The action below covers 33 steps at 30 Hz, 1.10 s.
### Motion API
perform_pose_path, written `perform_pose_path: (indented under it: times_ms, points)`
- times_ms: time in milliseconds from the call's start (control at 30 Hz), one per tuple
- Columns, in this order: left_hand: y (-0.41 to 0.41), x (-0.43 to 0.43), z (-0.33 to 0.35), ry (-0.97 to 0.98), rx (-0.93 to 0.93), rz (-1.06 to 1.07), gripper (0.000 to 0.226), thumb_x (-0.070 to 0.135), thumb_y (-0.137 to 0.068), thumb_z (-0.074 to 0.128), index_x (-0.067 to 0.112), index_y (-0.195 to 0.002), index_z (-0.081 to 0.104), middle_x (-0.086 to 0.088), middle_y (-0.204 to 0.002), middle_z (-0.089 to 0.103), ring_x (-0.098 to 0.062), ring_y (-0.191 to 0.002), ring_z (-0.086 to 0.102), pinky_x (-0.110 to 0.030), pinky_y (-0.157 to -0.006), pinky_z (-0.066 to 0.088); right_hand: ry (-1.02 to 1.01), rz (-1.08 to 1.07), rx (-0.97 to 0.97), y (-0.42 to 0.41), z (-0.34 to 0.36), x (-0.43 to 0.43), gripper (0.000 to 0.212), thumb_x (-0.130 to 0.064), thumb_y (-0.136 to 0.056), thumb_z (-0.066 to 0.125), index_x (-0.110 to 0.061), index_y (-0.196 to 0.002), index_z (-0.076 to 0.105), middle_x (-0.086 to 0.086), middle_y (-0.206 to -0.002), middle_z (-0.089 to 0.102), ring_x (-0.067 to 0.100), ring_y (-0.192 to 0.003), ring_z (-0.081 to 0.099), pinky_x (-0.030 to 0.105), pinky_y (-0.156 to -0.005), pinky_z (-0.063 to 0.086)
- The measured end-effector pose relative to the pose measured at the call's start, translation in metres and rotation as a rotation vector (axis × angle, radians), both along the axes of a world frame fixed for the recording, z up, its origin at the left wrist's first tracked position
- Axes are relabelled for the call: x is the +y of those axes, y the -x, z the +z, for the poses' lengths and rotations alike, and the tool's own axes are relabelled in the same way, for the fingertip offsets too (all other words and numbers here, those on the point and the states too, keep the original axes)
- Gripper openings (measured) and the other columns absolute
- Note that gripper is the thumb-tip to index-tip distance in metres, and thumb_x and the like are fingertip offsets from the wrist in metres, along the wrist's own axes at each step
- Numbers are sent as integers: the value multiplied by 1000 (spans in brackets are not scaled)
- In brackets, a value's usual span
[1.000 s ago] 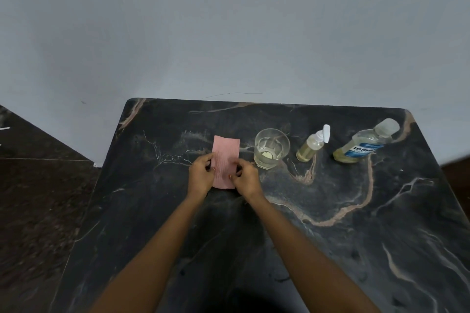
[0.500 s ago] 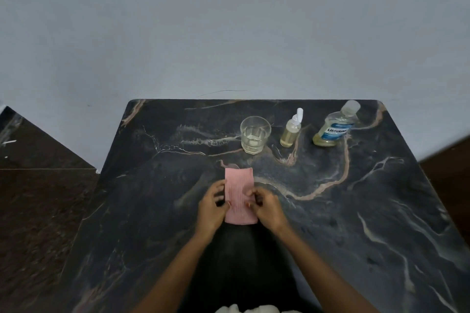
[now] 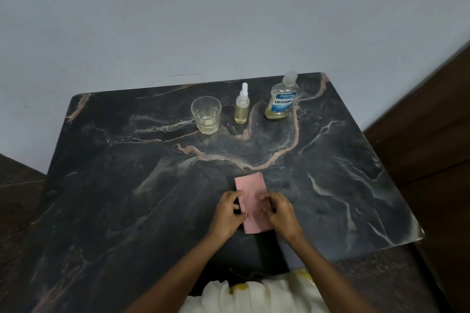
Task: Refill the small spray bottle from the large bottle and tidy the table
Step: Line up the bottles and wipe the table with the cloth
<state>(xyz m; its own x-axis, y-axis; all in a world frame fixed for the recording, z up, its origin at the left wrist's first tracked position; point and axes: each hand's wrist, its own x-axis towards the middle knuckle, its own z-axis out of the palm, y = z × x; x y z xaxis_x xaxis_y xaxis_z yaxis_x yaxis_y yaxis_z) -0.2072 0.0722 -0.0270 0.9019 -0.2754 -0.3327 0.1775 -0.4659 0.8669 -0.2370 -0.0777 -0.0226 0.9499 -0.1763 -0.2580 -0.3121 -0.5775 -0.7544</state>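
I pinch the folded pink cloth (image 3: 252,202) flat against the marble table (image 3: 101,185) with my left hand (image 3: 229,213) and right hand (image 3: 281,212), squaring its edges. Capped, the small spray bottle (image 3: 241,107) stands upright between the glass (image 3: 206,114) and Listerine bottle (image 3: 281,99), well clear.

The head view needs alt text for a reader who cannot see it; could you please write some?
Both hands, left hand and right hand, press a folded pink cloth onto a dark marble table. Along the far edge stand a glass, a small spray bottle and a large bottle.
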Motion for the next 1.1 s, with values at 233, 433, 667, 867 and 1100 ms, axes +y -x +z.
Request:
perform_pose_path:
  times_ms: [233,433,667,867,1100]
  points:
    - [4,-28,-7,-35,-13,-122,51,-4,-79,60,6,-127,45,-14,-129,41,-20,-104,57,-5,-69,46,73,-44,73,15,-3,-24,26,3,-84,53,-5,-107,60,12,-114,55,25,-103,56,38,-92,47]
    - [1,-18,-11,-47,-130,-76,38,-1,-82,58,10,-118,54,-9,-122,53,-10,-95,56,-2,-75,42,313,24,57,19,-8,-22,24,-8,-89,51,-6,-112,57,12,-122,47,28,-106,49,38,-91,45]
    - [-2,34,-30,-354,-382,31,34,12,-90,50,11,-124,51,-10,-133,50,-23,-126,42,-31,-108,28,470,139,-13,16,-18,-1,65,-50,-89,43,-15,-140,26,10,-152,21,27,-140,16,40,-114,16]
    - [1,60,-47,-674,-403,-127,50,31,-97,28,16,-142,15,-2,-153,13,-14,-141,3,-35,-115,-2,604,259,68,10,-37,16,67,-48,-94,24,-14,-145,-3,9,-156,-6,24,-143,-7,42,-116,-1]
    - [2,57,-50,-779,-433,-139,60,38,-87,3,14,-142,14,-3,-152,18,-16,-140,11,-39,-115,5,717,366,-59,6,-27,47,55,-34,-88,49,-12,-137,37,9,-147,36,26,-136,32,44,-106,35]
